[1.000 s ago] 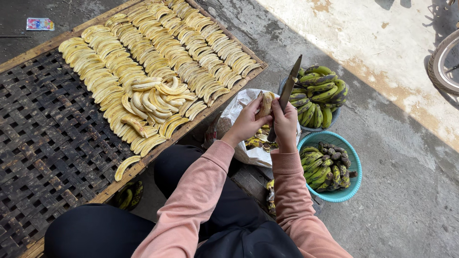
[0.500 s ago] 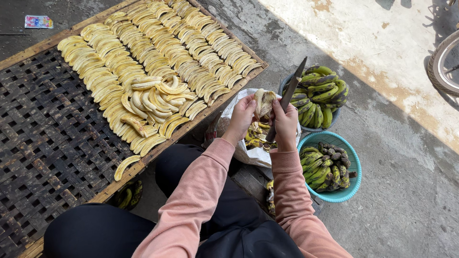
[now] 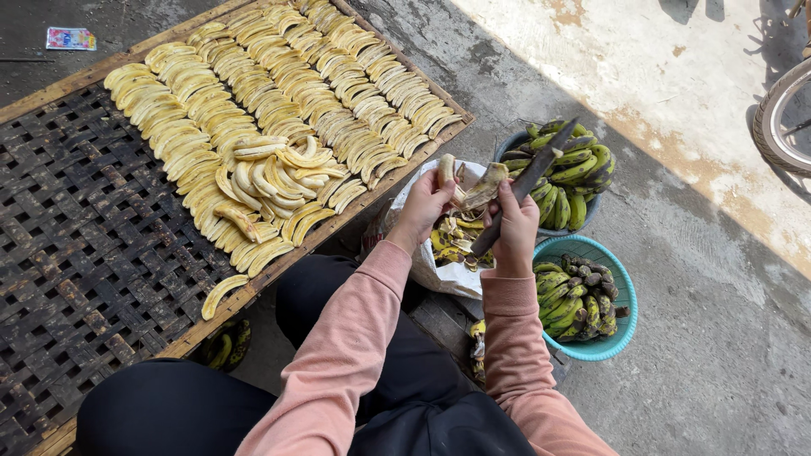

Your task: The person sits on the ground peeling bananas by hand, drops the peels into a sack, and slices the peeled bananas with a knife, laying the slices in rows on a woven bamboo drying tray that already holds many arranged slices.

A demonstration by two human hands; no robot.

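1. Head view, hands: I see my left hand [image 3: 427, 205] closed around a half-peeled banana [image 3: 448, 173], its pale tip standing up just above my fingers. A flap of peel [image 3: 486, 183] hangs off toward my right side.
2. My right hand [image 3: 513, 230] is gripped on a knife [image 3: 525, 181], with the dark blade slanting up and away past my knuckles. The peel flap lies against the blade, between the two hands (I cannot tell whether the edge is in the fruit).
3. Directly below both hands sits a white bag [image 3: 443, 274] holding discarded peels [image 3: 452, 241]; the banana is held over its open mouth.
4. Just beyond the knife tip is a dark bowl [image 3: 507, 145] heaped with green bananas [image 3: 579, 169]. A teal bowl [image 3: 612, 338] with darker, spotted ones [image 3: 570, 295] sits beside my right forearm.
5. To my left a woven tray [image 3: 76, 253] in a wooden frame carries rows of peeled bananas [image 3: 279, 110] on its far half; the near half is bare lattice. One peeled piece [image 3: 221, 294] lies alone at the near edge, well apart from my left hand.
6. A wheel [image 3: 781, 118] shows at the right edge.
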